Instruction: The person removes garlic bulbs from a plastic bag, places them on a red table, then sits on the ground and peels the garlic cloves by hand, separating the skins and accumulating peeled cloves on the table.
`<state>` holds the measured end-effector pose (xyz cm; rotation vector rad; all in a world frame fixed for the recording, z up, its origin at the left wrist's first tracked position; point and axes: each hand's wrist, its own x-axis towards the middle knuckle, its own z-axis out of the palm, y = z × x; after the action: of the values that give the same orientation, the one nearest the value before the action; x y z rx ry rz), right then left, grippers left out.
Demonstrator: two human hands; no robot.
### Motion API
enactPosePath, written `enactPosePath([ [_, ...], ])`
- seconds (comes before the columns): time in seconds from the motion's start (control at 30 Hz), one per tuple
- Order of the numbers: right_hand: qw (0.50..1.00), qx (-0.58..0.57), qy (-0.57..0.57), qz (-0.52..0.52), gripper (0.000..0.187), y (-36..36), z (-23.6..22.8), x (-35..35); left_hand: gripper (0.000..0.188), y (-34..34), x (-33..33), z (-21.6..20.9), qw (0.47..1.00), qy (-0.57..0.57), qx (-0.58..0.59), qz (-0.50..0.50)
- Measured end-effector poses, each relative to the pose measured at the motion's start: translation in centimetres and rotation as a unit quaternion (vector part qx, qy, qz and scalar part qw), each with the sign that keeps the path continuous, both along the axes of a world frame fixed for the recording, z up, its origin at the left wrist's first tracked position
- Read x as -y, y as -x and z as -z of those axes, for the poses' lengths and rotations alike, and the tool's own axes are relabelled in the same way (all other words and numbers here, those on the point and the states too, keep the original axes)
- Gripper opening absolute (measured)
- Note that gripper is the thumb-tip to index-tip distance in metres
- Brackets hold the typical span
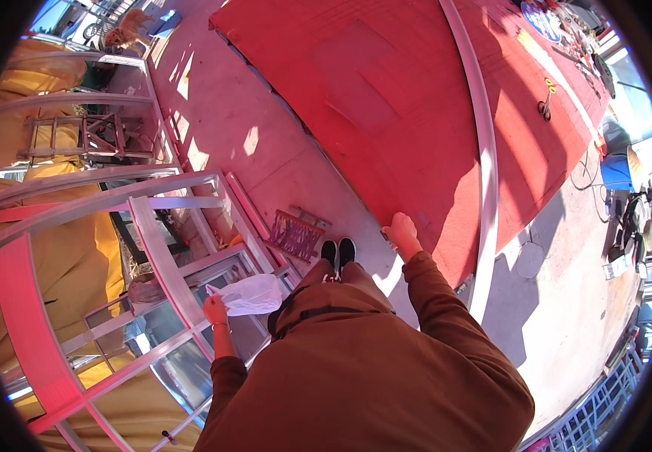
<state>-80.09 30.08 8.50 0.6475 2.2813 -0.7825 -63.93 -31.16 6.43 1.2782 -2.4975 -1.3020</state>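
My left hand point(215, 310) is closed on one end of a limp white cloth or thin bag point(254, 294), which spreads out to the right over the metal frames. My right hand point(401, 232) is by the near corner of a large red-covered table point(371, 98). Its fingers are curled, and a small dark thing shows at them, too small to name. A long pale metal profile point(481, 143) lies across the red surface, to the right of that hand. Farther off on the table is a pair of scissors point(545, 100) with yellow on it.
Large metal window frames point(145, 248) stand close on my left, with yellow tarp point(77, 279) behind them. A small folding stool point(296, 235) is on the floor beyond my feet. A dog point(131, 29) is at the far left. Blue metal lattice point(597, 410) stands at lower right.
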Motion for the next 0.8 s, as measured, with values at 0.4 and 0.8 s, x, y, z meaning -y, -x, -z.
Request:
enactPosePath([
  [0.4,0.999,-0.023,-0.027,0.014,0.033,-0.6,2.8,0.8,0.023,7.2,-0.7,-3.2,0.995,0.001,-0.066,0.08],
  [0.8,0.991,-0.112,-0.071,0.035,0.031,-1.6,2.9,1.1,0.027,33.6,-22.2,-16.1,0.89,-0.193,-0.257,0.325],
])
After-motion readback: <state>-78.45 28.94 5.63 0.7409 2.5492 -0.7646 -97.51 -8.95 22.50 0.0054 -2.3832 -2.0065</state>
